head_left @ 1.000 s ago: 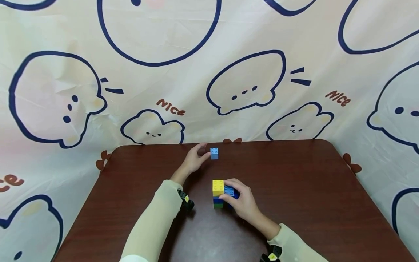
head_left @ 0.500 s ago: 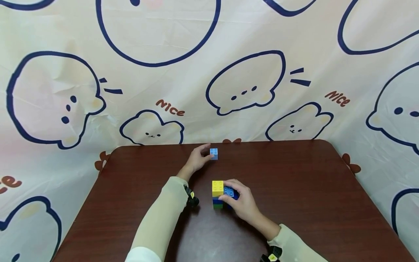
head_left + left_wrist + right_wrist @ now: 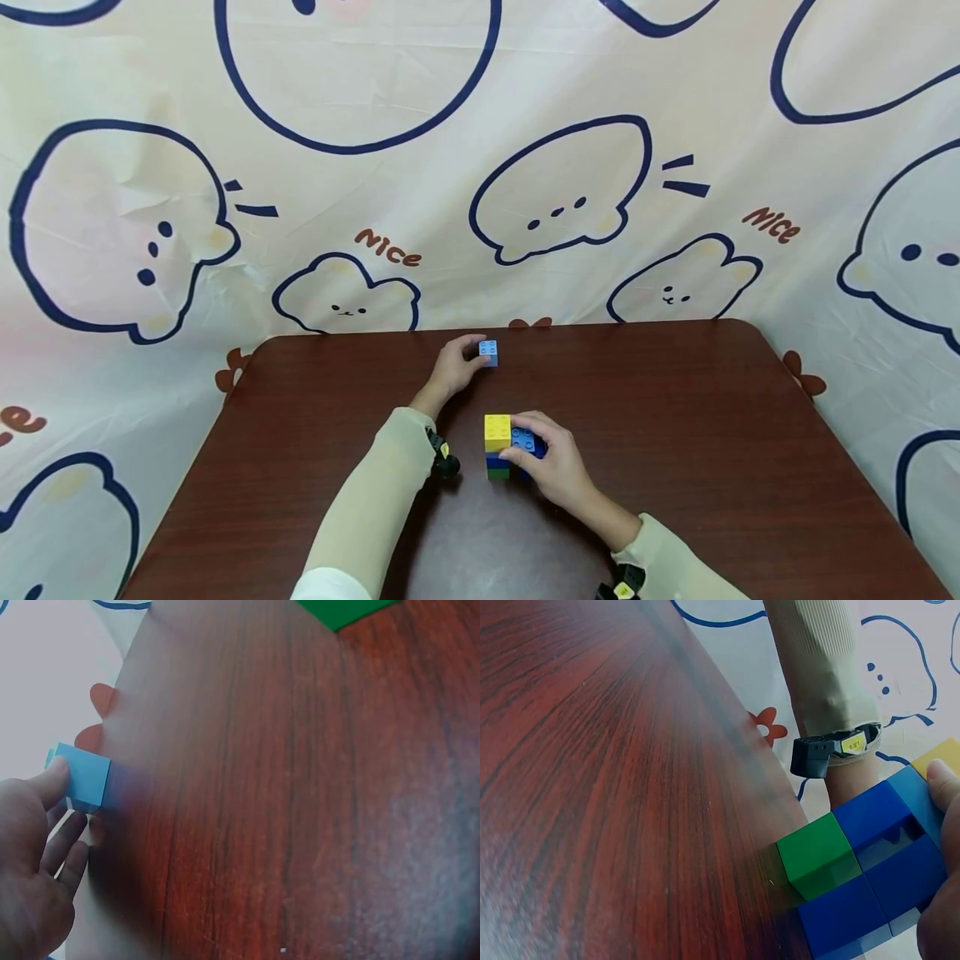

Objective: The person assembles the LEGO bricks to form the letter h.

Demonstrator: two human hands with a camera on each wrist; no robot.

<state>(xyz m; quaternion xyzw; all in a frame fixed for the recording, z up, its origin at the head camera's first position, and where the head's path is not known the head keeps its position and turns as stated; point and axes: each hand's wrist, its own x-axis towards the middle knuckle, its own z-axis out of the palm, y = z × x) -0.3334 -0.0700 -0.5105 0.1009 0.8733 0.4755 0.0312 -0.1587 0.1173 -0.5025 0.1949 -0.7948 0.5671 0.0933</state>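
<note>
Near the table's far edge, my left hand (image 3: 453,367) pinches a light blue building block (image 3: 489,352) from its left side. The left wrist view has the thumb on the near face of this block (image 3: 84,776) and other fingers behind and below it. Closer in, my right hand (image 3: 558,462) grips a small block stack from the right, thumb in front and fingers behind. A yellow block (image 3: 497,432) tops its left column, with blue and green below; a lighter blue block (image 3: 522,439) sits beside it. In the right wrist view, a green block (image 3: 821,859) and dark blue blocks (image 3: 844,919) form the lower stack.
The brown wooden table (image 3: 675,417) has rounded far corners. A pale curtain (image 3: 450,192) with cartoon outlines hangs behind and beside it. Both wrists carry black bands with small devices, the left one (image 3: 442,454) hanging over the table left of the stack.
My left hand has reached slightly right, and its thumb and fingers have come onto the light blue block. My right hand and the stack stay in place.
</note>
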